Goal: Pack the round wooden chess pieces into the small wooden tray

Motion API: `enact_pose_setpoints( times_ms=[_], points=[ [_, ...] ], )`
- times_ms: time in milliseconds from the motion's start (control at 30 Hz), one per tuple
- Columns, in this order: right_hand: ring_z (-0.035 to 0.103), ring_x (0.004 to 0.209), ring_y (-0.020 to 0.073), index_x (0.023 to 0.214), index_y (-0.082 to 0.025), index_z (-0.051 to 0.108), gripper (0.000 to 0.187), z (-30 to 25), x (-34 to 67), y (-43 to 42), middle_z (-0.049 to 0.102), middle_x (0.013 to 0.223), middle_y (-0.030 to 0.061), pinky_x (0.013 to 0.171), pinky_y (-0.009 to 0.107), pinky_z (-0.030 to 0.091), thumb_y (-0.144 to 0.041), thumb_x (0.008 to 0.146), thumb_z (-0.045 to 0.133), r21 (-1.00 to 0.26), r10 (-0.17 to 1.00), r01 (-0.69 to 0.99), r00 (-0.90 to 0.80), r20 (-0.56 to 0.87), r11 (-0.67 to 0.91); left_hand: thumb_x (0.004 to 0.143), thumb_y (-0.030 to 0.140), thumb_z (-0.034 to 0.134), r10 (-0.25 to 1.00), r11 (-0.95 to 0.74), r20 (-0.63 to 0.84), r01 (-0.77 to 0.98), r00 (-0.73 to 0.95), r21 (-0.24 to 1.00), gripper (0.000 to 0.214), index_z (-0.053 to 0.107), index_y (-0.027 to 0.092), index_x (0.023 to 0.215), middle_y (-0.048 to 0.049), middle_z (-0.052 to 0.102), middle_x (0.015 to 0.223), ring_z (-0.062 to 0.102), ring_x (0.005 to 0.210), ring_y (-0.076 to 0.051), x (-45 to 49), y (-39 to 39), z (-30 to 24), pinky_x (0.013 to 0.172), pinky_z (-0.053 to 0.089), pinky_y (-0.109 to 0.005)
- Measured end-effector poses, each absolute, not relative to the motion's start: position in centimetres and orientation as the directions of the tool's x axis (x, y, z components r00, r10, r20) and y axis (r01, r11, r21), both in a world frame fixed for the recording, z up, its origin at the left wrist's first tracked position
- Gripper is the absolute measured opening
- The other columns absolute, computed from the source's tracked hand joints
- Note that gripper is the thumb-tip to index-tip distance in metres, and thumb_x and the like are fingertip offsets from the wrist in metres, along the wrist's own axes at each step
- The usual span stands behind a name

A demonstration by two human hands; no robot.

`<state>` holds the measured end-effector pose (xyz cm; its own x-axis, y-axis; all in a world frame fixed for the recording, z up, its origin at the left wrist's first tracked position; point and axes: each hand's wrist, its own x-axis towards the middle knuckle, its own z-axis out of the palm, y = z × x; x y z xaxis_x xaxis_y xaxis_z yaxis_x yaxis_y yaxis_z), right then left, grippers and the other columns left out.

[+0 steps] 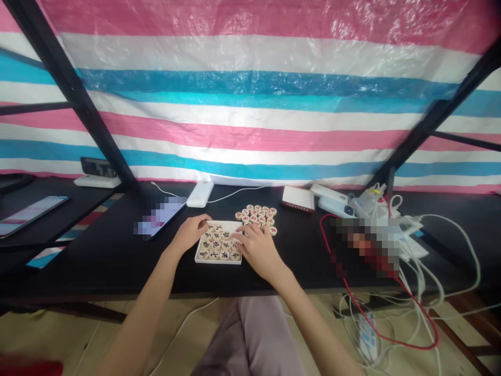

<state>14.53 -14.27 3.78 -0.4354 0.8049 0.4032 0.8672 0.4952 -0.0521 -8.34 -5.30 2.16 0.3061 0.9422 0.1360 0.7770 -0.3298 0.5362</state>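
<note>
A shallow white box lies on the black table, holding Chinese chess pieces with black characters, set in rows. My left hand grips the box's upper left corner, its fingers bent over the rim. Over the box's right side, my right hand has its thumb and fingers closed around a pale chess piece at the rows' right end, partly hidden by the fingers. Just beyond the right hand, several red-character Chinese chess pieces lie in a cluster on the table, some covered by the hand.
A phone and a white power bank lie behind the box to the left. At the back right are a flat white box lid and more power banks. Tangled white cables and a red cable hang off the right side.
</note>
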Motion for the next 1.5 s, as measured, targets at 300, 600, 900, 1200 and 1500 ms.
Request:
enact_pose_setpoints(
  times_ms=[300, 600, 900, 1200, 1500],
  points=[
    [0.053, 0.093, 0.0222, 0.095, -0.02, 0.066, 0.021, 4.0, 10.5, -10.6, 0.066, 0.097, 0.0089, 0.085, 0.039, 0.03, -0.021, 0.089, 0.046, -0.004, 0.868, 0.889, -0.447, 0.218, 0.458, 0.078, 0.032, 0.04, 0.943, -0.324, 0.111, 0.786, 0.314, 0.526, 0.027, 0.062, 0.021, 0.091, 0.0027, 0.056, 0.064, 0.052, 0.062, -0.015, -8.4, -5.2, 2.3, 0.06, 0.035, -0.024],
    [0.055, 0.092, 0.0196, 0.098, -0.024, 0.066, 0.02, 4.3, 13.2, -10.4, 0.068, 0.097, 0.0036, 0.087, 0.038, 0.029, -0.022, 0.088, 0.049, -0.107, 0.849, 0.867, -0.44, 0.291, 0.486, 0.079, 0.036, 0.039, 0.939, -0.331, 0.092, 0.802, 0.33, 0.497, 0.03, 0.062, 0.023, 0.093, 0.0025, 0.059, 0.067, 0.055, 0.065, -0.016, -8.6, -4.5, 2.0, 0.062, 0.036, -0.024],
    [0.058, 0.087, 0.0132, 0.093, -0.022, 0.058, 0.012, 3.3, 20.2, -16.1, 0.067, 0.093, 0.0009, 0.087, 0.029, 0.03, -0.027, 0.091, 0.048, -0.334, 0.885, 0.901, -0.104, 0.454, 0.277, 0.076, 0.039, 0.041, 0.952, -0.294, 0.079, 0.811, 0.296, 0.506, 0.032, 0.063, 0.023, 0.094, 0.0011, 0.062, 0.069, 0.057, 0.066, -0.017, -8.3, -4.7, 2.5, 0.062, 0.037, -0.024],
    [0.051, 0.102, 0.0181, 0.087, -0.021, 0.06, 0.017, 0.7, 21.6, -16.8, 0.065, 0.11, 0.004, 0.09, 0.036, 0.025, -0.024, 0.092, 0.045, -0.108, 0.858, 0.971, -0.134, 0.496, 0.214, 0.076, 0.04, 0.041, 0.953, -0.292, 0.085, 0.809, 0.29, 0.51, 0.033, 0.063, 0.022, 0.094, 0.001, 0.062, 0.07, 0.058, 0.067, -0.018, -8.3, -4.6, 2.2, 0.065, 0.038, -0.024],
    [0.044, 0.111, 0.0235, 0.117, -0.024, 0.055, 0.028, 2.1, 19.8, -16.7, 0.052, 0.129, 0.0087, 0.086, 0.039, 0.027, -0.021, 0.091, 0.045, -0.087, 0.868, 0.97, -0.163, 0.469, 0.229, 0.078, 0.039, 0.04, 0.954, -0.285, 0.068, 0.813, 0.292, 0.508, 0.033, 0.062, 0.022, 0.096, 0.0013, 0.061, 0.07, 0.056, 0.066, -0.017, -8.4, -4.6, 2.3, 0.063, 0.037, -0.024]
  ],
)
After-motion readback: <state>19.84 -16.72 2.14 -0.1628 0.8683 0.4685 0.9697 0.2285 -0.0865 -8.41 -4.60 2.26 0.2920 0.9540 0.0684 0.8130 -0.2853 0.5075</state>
